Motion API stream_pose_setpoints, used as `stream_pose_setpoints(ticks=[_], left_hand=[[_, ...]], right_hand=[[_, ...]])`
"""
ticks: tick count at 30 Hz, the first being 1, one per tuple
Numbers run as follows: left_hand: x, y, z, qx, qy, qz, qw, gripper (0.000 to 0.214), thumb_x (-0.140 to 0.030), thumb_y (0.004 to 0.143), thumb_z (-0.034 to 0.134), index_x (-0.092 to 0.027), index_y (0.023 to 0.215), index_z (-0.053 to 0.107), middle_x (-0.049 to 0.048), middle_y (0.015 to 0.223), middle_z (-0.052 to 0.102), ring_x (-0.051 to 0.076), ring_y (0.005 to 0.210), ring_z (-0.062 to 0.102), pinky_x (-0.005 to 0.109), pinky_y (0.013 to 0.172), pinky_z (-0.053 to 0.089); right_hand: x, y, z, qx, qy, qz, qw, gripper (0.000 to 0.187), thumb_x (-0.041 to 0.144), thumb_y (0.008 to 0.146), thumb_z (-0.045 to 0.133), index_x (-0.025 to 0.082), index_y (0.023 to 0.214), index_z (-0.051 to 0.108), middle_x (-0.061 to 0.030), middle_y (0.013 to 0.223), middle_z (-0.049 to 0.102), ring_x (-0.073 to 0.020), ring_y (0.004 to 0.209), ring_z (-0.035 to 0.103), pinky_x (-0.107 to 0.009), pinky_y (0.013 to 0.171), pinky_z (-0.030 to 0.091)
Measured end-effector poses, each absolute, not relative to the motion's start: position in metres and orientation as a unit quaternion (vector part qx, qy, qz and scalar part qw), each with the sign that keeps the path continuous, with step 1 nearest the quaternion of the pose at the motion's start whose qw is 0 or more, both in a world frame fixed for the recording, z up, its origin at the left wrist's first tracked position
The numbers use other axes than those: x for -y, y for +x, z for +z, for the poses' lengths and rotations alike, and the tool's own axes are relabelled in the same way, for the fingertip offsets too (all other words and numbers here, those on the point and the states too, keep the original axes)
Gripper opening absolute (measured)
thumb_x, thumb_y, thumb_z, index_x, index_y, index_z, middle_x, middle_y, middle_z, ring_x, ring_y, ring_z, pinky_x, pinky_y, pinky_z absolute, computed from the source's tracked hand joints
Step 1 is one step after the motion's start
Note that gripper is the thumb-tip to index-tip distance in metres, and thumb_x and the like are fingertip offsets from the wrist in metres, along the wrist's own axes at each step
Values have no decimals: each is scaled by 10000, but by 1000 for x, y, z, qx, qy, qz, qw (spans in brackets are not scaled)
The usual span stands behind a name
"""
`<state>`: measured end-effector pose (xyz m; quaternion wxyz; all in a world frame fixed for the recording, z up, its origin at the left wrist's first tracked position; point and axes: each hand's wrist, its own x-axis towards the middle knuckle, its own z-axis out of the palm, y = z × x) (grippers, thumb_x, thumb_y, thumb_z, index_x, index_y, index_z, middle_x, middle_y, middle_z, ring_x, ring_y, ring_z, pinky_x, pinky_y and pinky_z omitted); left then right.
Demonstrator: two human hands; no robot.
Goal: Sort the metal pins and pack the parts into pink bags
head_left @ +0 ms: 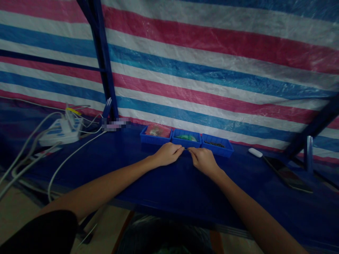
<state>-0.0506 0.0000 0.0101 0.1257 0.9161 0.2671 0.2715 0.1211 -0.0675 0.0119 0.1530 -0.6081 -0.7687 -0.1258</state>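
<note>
My left hand and my right hand face each other just in front of the blue bins, thumbs and fingers pinched together. A thin, pale sliver bridges the small gap between the fingertips; it is too small to name. Behind the left hand, the left bin holds a reddish plastic bag with small parts in it. Green pieces in clear plastic fill the middle bin. Many small dark metal pieces lie in the right bin, behind my right hand.
A white power strip with plugs and looping cables stands on the blue table at left. Farther right lie a white oval case and a dark phone-like slab. Striped plastic sheeting hangs behind, with blue metal posts.
</note>
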Motion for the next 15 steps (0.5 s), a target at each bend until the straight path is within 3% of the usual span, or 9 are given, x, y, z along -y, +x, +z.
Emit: stream_pose_setpoints(ticks=[8,15], left_hand=[[-2,-49,7,-270,899,288,191,384,-287,931,357,-152,608,511,-11,535,541,98,509,498,221,537,326],[-6,-46,5,-232,849,308,361,434,-339,930,307,-166,560,453,-18,502,509,105,518,491,238,604,378]], right_hand=[[63,124,5,770,-583,-110,235,332,217,924,384,185,1144,632,-60,871,729,-173,740,677,-244,692,469],[60,123,0,751,-580,-191,252,398,245,923,420,170,1299,526,-67,729,704,-169,614,637,-243,601,438]])
